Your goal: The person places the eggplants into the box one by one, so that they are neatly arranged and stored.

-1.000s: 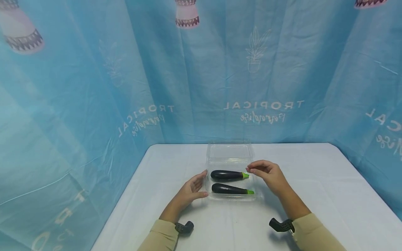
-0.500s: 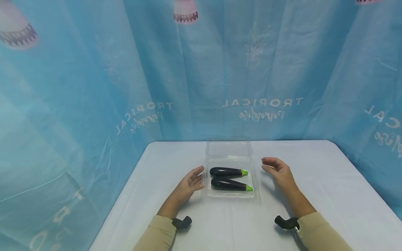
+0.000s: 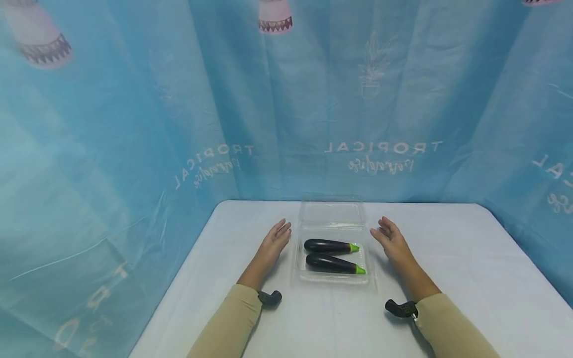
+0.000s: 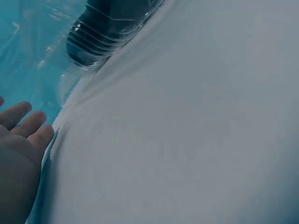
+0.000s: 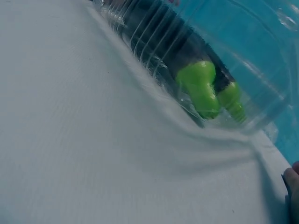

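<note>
Since the earlier frame, the left hand [image 3: 270, 242] has moved forward along the left side of the box [image 3: 333, 279], its fingers now more stretched out and reaching as far as the hinge. The right hand [image 3: 392, 242] has come a little closer to the box's right side, with its fingers less bent and more spread. The whole view has shifted slightly, but the two eggplants keep their places in the box, and the lid [image 3: 332, 214] stays folded back behind it.

The lid lies ahead of both hands, beyond the back of the box, with its long side running left to right along the hinge. The left fingertips sit just outside the box's back left corner, the right ones just outside its back right corner. Both hands are about equally near; the right thumb looks marginally closer.

Both hands hold nothing: the left fingers are straight, and the right fingers are loosely extended, with the thumb apart from them.

The back eggplant [image 3: 327, 246] and the front eggplant [image 3: 330, 263] lie inside the box, long axes running across it, blunt ends toward its left side and green stems toward its right. The front one slants slightly, its stem end nearer the front of the box. The box rests on the counter [image 3: 452, 268], between the hands.
</note>
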Demonstrator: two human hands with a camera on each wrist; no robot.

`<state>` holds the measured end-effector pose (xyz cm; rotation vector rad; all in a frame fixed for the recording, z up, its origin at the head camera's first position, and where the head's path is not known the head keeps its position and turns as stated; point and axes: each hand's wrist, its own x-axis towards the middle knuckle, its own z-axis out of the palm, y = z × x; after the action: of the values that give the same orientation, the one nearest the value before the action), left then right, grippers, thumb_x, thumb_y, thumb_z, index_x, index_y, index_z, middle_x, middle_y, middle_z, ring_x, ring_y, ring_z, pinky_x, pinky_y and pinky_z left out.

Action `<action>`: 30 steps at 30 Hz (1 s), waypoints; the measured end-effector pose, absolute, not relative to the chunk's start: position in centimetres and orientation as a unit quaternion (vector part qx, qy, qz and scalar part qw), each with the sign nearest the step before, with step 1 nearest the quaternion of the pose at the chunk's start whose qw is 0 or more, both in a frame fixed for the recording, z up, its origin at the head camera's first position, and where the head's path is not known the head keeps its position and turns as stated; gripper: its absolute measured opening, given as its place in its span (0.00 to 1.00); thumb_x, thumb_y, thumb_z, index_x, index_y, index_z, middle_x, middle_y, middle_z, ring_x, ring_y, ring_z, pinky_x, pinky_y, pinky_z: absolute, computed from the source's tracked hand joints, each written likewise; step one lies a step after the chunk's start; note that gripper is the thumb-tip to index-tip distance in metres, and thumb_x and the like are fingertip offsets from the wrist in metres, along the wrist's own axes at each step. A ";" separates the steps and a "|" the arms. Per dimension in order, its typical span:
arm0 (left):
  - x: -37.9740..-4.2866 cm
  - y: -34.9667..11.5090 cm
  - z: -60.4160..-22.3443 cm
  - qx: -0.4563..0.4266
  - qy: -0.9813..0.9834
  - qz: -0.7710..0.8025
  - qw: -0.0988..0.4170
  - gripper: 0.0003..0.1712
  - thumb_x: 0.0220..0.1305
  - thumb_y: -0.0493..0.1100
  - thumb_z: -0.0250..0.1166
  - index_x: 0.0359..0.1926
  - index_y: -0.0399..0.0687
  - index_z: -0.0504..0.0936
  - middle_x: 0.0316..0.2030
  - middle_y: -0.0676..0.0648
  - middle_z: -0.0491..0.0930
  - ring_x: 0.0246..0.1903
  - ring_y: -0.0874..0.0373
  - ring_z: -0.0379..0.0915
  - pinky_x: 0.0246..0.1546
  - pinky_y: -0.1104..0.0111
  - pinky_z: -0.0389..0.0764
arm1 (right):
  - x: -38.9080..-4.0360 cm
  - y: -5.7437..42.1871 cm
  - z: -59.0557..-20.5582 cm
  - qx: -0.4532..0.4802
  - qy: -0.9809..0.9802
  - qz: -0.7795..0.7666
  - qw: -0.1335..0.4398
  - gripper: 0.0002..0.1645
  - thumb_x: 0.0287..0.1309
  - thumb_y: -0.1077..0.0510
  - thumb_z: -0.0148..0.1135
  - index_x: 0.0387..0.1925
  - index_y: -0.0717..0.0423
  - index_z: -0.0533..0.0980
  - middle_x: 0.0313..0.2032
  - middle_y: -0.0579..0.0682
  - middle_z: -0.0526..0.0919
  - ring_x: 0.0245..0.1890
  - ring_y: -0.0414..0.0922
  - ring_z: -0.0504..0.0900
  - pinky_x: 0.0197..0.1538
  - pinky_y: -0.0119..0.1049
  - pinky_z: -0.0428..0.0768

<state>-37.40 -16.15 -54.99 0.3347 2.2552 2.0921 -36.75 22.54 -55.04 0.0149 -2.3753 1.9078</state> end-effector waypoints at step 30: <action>-40.8 -13.9 -55.3 0.150 0.719 0.679 0.002 0.39 0.77 0.33 0.61 0.82 0.48 0.58 0.76 0.53 0.66 0.75 0.53 0.60 0.74 0.57 0.65 | -37.7 22.1 -55.1 0.104 -0.753 0.648 0.051 0.40 0.78 0.67 0.55 0.83 0.60 0.50 0.79 0.53 0.63 0.79 0.56 0.56 0.78 0.61 0.56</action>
<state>-40.85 -13.87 -55.28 0.4707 2.2552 2.1294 -37.66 22.13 -55.13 0.3180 -2.2917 1.9706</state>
